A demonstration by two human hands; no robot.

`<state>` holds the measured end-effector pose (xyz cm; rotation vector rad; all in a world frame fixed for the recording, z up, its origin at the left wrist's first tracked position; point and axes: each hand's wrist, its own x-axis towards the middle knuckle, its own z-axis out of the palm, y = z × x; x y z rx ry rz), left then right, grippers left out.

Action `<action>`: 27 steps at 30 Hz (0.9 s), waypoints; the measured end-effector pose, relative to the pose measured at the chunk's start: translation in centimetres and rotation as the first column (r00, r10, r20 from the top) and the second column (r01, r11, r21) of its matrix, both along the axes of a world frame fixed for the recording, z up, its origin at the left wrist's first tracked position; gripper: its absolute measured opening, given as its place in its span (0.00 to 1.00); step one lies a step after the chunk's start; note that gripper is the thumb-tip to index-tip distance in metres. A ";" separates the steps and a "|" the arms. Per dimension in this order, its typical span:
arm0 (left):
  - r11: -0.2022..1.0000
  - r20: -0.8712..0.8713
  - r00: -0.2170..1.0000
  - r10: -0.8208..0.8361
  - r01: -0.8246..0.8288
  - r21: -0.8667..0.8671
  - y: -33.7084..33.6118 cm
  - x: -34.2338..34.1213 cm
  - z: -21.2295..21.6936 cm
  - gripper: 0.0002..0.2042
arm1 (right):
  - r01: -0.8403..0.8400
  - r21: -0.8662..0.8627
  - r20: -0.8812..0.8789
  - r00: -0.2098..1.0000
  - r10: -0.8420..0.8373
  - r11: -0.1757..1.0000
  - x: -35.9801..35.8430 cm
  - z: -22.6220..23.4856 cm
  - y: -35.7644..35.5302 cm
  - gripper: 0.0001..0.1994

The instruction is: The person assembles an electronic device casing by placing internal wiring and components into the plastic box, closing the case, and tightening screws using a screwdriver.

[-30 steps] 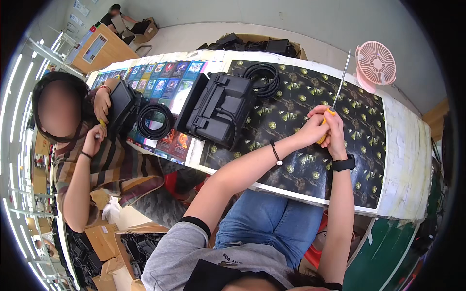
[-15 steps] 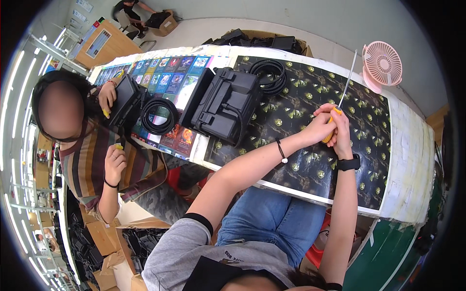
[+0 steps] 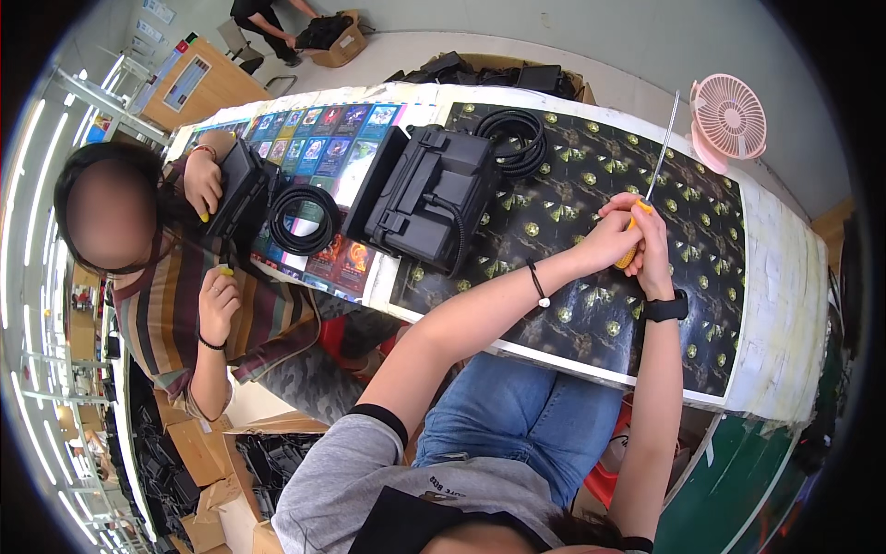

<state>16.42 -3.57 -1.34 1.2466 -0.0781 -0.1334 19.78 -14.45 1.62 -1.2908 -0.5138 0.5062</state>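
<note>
Over the right part of the table, both my hands meet around a long screwdriver (image 3: 664,150) with a yellow handle. My left hand (image 3: 609,238) is closed on the handle, a bracelet on its wrist. Pressed against it, my right hand (image 3: 653,242) also grips the handle, a dark watch on that wrist. The shaft rises clear of the fingers, pointing away toward the fan. Most of the handle is hidden by my fingers. Left of my hands, a black plastic case (image 3: 432,196) lies on the table with a coiled black hose (image 3: 519,152) beyond it.
A pink fan (image 3: 729,120) stands at the table's far right. To my left a co-worker (image 3: 203,295) handles another black case (image 3: 242,189) beside a coiled hose (image 3: 303,220). Cartons of black parts (image 3: 272,466) sit at lower left. Another person bends over a carton (image 3: 340,44) at the back.
My hands stay clasped on the screwdriver, almost unmoved. The co-worker's head and hands have shifted slightly. At the back, the person and the carton have moved to the right in view.
</note>
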 end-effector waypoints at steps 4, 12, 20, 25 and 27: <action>1.000 0.004 1.000 0.002 -0.002 0.003 0.0 -0.1 0.3 0.18 | 0.005 -0.010 -0.005 1.000 -0.005 1.000 -0.1 0.1 0.0 0.18; 1.000 0.003 1.000 0.004 -0.004 0.006 0.0 -0.1 0.5 0.17 | 0.008 -0.016 0.004 1.000 -0.008 1.000 0.0 0.1 0.0 0.19; 1.000 0.023 1.000 0.018 -0.018 0.012 0.1 -0.1 0.2 0.17 | 0.021 0.000 0.016 1.000 -0.021 1.000 -0.1 -0.2 0.1 0.19; 1.000 0.017 1.000 0.001 -0.001 0.008 0.0 -0.1 0.3 0.18 | 0.001 -0.026 0.018 1.000 0.000 1.000 0.0 -0.1 -0.1 0.19; 1.000 0.012 1.000 0.003 -0.003 0.008 0.0 -0.1 0.5 0.18 | 0.010 -0.018 0.031 0.999 -0.009 1.000 0.0 -0.2 0.1 0.19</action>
